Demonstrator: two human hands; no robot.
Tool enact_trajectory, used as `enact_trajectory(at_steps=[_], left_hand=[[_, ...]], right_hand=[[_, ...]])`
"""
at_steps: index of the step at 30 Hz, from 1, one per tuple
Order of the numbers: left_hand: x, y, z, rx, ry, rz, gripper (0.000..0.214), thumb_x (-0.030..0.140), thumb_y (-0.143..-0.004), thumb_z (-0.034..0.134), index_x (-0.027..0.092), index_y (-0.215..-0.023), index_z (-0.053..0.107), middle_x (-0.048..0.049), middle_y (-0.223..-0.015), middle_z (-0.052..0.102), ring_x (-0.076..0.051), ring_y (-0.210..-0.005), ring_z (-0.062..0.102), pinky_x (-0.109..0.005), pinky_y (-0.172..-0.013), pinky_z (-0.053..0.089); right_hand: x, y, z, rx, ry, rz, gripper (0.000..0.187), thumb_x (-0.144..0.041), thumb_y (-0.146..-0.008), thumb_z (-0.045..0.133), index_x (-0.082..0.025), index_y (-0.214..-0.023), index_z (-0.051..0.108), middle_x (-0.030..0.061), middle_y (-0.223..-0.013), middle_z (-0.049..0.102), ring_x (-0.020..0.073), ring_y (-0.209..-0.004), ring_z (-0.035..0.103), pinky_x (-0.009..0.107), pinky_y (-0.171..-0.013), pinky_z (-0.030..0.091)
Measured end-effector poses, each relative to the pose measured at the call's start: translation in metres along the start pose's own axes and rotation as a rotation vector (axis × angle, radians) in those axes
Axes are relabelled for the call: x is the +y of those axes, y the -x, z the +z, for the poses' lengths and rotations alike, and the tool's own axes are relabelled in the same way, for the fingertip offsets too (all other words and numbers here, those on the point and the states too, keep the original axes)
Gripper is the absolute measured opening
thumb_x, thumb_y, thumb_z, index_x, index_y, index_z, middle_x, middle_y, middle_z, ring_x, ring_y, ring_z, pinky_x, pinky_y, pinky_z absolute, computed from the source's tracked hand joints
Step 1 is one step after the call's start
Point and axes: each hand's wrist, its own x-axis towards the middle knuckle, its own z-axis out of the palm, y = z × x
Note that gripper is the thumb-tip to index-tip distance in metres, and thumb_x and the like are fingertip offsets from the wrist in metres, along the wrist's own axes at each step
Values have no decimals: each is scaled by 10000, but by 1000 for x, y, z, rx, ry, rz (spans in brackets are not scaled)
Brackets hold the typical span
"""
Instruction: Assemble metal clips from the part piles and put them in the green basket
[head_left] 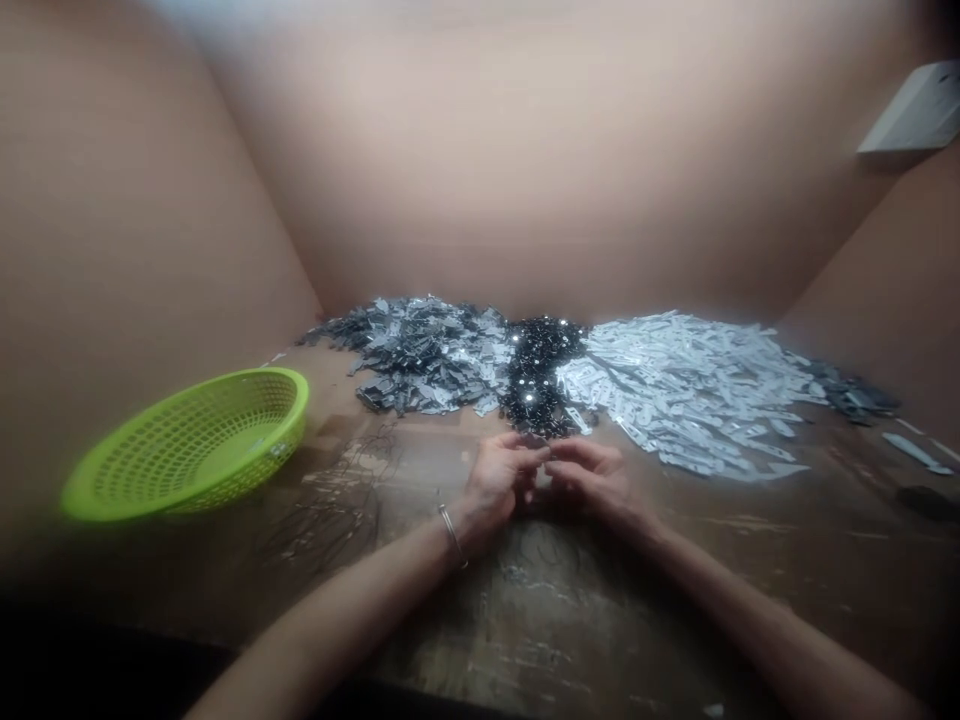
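No text, brand or number can be read; any marks on the box (pixel 911 112) at two o'clock or the strips (pixel 697 390) at three are too blurred.

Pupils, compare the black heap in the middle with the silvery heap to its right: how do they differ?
The black heap is dark with bright glints; the silvery heap is pale. The black heap is narrow, whereas the silvery heap spreads far wider. The black heap's pieces look small, the silvery heap's long and thin. Both lie on the table.
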Motion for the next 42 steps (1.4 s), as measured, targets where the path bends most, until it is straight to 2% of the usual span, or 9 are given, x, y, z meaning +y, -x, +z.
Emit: enact_trajectory(at_steps=[4,8,12,16,21,27,30,33,42], left_hand=[[4,3,-1,-34,-3,26,330,299,-595,632,115,-844,518,20,-543,479,-47,-369,421,-155,-297,300],[13,1,-11,-35,30,39,388,458,-643,537,130,-840,470,25,-534,467,-54,-333,406,-160,-260,295],[15,-2,-17,-121,-14,-128,328,426,-659,538,119,-734,450,-10,-557,497,-79,-370,458,-171,-256,332],[14,-2,-17,-191,-9,-198,252,346,-689,527,104,-703,456,-22,-545,513,-74,-350,443,-187,-258,353],[14,-2,-18,-180,-39,-189,106,192,-685,520,100,-700,469,-7,-517,504,-67,-352,441,-182,-278,367],[11,-10,-23,43,-249,-212,79,151,-670,487,115,-613,447,-4,-476,503,-74,-301,418,-186,-245,327],[7,-14,-29,62,-299,-214,104,188,-662,497,114,-599,458,-2,-455,493,-83,-292,417,-193,-239,321],[2,-15,-34,43,-321,-184,145,247,-655,515,114,-617,473,-3,-453,496,-88,-303,431,-188,-243,320],[2,-14,-29,55,-328,-236,105,213,-652,491,122,-616,454,3,-422,494,-86,-287,423,-178,-249,305]], right_hand=[[8,0,-3,44,144,-203,174,-241,-726,499,-139,-805,615,46,-707,614,135,-602,556,258,-548,453],[20,-5,-16,147,550,-615,158,-151,-735,485,-151,-817,620,66,-754,608,139,-670,536,267,-601,440],[29,-10,-28,238,875,-927,218,-76,-719,484,-142,-895,591,90,-799,594,145,-714,512,271,-606,429],[35,-13,-34,231,1051,-1067,230,-64,-712,492,-117,-921,569,103,-795,590,153,-726,508,286,-617,428],[37,-13,-33,106,1166,-951,218,-119,-761,435,-139,-931,569,105,-855,586,174,-779,505,307,-646,424],[23,-25,-47,179,1151,-494,268,-207,-806,375,-91,-984,539,110,-787,568,148,-636,491,263,-520,399],[21,-37,-55,94,1192,-361,222,-233,-800,396,-138,-885,577,72,-751,543,125,-605,472,236,-508,371],[25,-44,-53,-3,1237,-337,192,-269,-784,427,-166,-808,588,47,-731,515,120,-629,463,218,-523,345],[31,-56,-37,-22,1386,-409,205,-289,-779,425,-177,-733,591,37,-725,481,115,-625,424,214,-511,272]])
